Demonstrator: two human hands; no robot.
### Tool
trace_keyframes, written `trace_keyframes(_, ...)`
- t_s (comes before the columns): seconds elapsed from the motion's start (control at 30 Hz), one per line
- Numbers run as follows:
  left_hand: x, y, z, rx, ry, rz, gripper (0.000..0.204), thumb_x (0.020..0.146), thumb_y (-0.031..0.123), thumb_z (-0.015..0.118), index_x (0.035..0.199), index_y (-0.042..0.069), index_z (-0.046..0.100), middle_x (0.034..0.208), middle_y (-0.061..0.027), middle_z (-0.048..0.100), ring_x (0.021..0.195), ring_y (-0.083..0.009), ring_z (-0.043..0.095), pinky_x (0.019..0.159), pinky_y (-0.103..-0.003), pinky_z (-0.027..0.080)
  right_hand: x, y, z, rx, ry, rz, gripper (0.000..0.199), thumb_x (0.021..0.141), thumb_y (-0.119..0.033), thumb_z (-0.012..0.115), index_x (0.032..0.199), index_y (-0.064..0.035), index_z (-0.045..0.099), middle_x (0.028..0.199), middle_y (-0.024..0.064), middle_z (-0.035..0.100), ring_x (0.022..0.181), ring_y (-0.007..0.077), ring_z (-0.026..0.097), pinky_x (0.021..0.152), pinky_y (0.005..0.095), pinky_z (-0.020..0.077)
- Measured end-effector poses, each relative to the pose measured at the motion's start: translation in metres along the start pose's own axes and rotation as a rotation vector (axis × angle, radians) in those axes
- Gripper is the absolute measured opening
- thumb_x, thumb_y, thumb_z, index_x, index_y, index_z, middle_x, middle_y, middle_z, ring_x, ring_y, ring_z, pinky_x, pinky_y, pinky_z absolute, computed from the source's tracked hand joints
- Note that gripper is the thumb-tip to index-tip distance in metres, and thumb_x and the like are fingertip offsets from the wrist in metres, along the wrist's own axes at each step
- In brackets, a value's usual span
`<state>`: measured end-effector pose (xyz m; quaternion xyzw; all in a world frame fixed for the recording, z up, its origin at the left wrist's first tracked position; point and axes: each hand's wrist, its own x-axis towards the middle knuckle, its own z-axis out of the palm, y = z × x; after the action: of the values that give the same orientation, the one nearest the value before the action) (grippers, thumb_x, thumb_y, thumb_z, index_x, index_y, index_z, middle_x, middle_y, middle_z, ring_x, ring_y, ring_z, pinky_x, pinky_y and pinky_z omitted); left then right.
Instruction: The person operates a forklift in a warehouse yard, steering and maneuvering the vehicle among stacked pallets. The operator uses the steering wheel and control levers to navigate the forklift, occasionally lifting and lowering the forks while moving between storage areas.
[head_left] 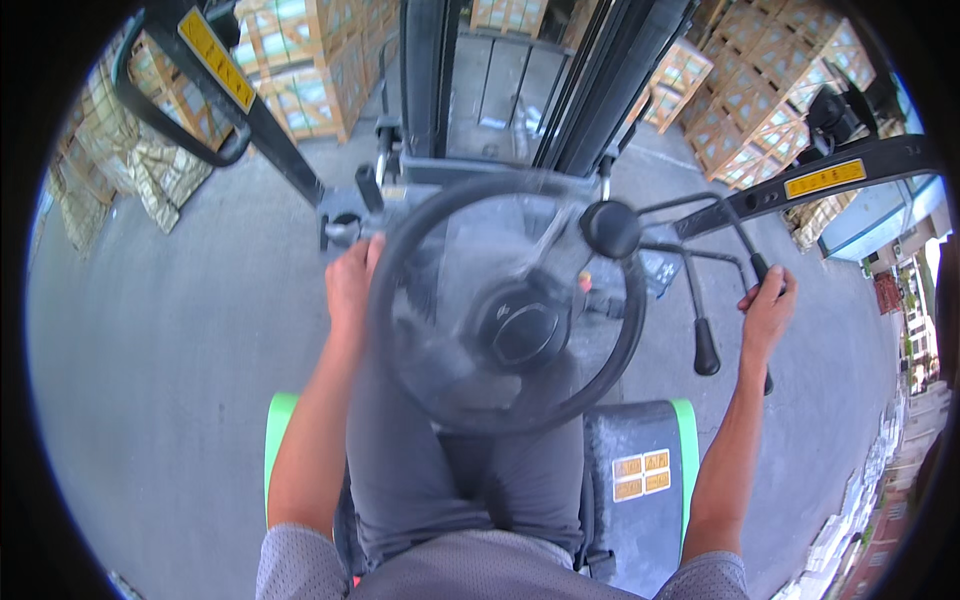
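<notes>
I sit on a forklift and look down at its black steering wheel [505, 300], blurred as if turning, with a round knob [611, 229] on its upper right rim. My left hand [350, 285] rests on the wheel's left rim, fingers curled over it. My right hand [768, 310] grips the top of a thin black control lever [760, 268] to the right of the wheel. A second lever with a black handle [705, 345] stands free just left of that hand. My grey-trousered legs fill the seat below the wheel.
The mast [500, 80] rises straight ahead. Stacks of strapped cartons [300, 60] stand at the back left and more cartons [760, 90] at the back right. Wrapped bundles [130, 150] lie at the left. Grey concrete floor [150, 330] surrounds the truck.
</notes>
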<state>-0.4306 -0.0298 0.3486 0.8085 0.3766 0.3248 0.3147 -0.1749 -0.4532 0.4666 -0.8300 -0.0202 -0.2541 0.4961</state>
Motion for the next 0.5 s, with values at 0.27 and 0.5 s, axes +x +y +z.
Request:
trace_keyframes(0.27,-0.002,0.011,0.001,-0.218,0.029,-0.013,0.05,0.105,0.04,0.058,0.083,-0.004,0.067,0.067,-0.0232,0.06,0.058,-0.0298,0.054,0.064,-0.044,0.048,0.016,-0.004,-0.013,0.015,-0.055,-0.059,0.054,0.107,-0.043,0.054,0.126,0.0074,0.059,0.071,0.0066,0.059,0.055,0.015,0.061,0.052,0.0287,0.0454)
trace_keyframes(0.5,0.071,0.0,-0.005,-0.127,0.055,0.093,0.049,0.105,0.038,0.058,0.079,-0.003,0.066,0.072,-0.028,0.062,0.068,-0.0501,0.058,0.063,-0.05,0.046,-0.021,0.005,0.016,-0.175,0.006,-0.178,0.053,0.107,-0.04,0.056,0.133,0.0064,0.057,0.095,0.0167,0.068,0.087,0.0244,0.068,0.081,0.0366,0.0527)
